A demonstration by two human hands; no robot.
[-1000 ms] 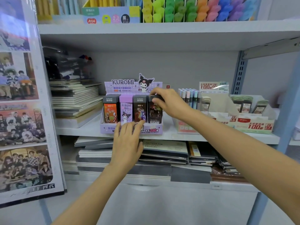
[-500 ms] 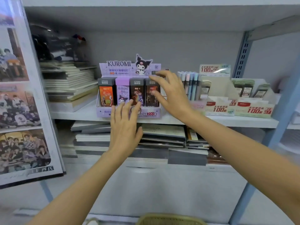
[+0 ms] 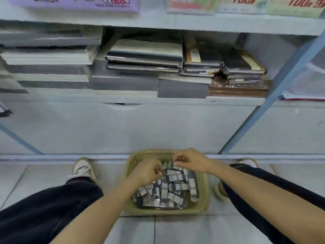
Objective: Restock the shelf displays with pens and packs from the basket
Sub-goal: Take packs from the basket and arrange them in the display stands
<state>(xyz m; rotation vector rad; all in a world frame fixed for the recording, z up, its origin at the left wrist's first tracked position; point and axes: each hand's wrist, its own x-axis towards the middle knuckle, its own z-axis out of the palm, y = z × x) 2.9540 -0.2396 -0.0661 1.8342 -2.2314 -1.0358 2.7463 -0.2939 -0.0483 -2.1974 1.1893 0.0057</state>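
Note:
A green woven basket [image 3: 204, 191] sits on the floor between my feet, full of small dark packs with white barcode labels [image 3: 168, 192]. Both my hands are down in its far end. My left hand [image 3: 146, 171] lies with fingers curled onto the pile, and its back hides the fingertips. My right hand [image 3: 191, 162] curls its fingers and pinches the pale end of a pack [image 3: 175, 163] at the basket's far rim. At the top edge, only the front of the purple display box [image 3: 79, 2] shows on the shelf [image 3: 158, 23].
Stacks of notebooks [image 3: 144, 57] fill the lower shelf. A white panel [image 3: 140, 129] closes the unit below it. A blue slanted upright [image 3: 274, 92] stands at the right. My shoes [image 3: 82, 167] flank the basket on the tiled floor.
Both hands left the purple display on the shelf and dropped into the basket. My view swung down from the shelf to the floor.

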